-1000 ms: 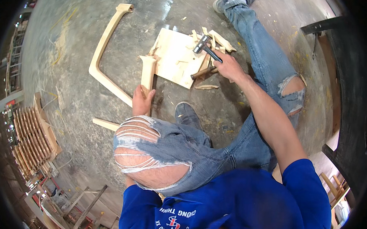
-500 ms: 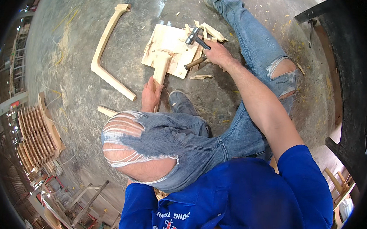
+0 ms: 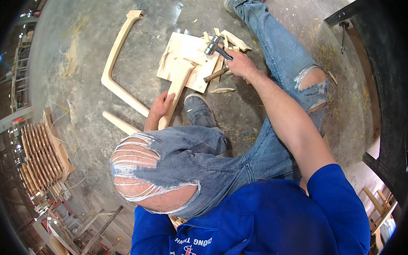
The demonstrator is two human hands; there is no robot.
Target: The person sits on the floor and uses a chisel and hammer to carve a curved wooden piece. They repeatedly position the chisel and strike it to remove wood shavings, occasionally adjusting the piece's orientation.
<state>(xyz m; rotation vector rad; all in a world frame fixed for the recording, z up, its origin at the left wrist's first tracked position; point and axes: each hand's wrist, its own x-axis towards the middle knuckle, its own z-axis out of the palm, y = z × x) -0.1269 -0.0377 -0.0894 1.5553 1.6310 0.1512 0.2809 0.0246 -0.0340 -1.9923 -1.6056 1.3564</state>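
My right hand (image 3: 241,64) is closed round the dark handle of a hammer (image 3: 212,45), its metal head above the far right edge of a flat wooden board (image 3: 170,71). Just below that hand a brown rod-like handle (image 3: 215,75) sticks out; what it belongs to is hidden. My left hand (image 3: 159,104) grips a pale, shaped wooden part (image 3: 179,81) from its left side. The far end of this part rests over the board, and its near end passes behind my raised knee.
A bent wooden frame piece (image 3: 110,68) lies on the concrete floor to the left, near another wooden bar (image 3: 120,123). Wood offcuts (image 3: 235,40) are heaped beyond the hammer. Slatted wooden parts (image 3: 43,152) stand far left. A black metal structure (image 3: 388,81) borders the right side.
The wooden part has tilted, its near end swinging left, and my left hand has moved left with it. The hammer stays in my right hand, almost in place.
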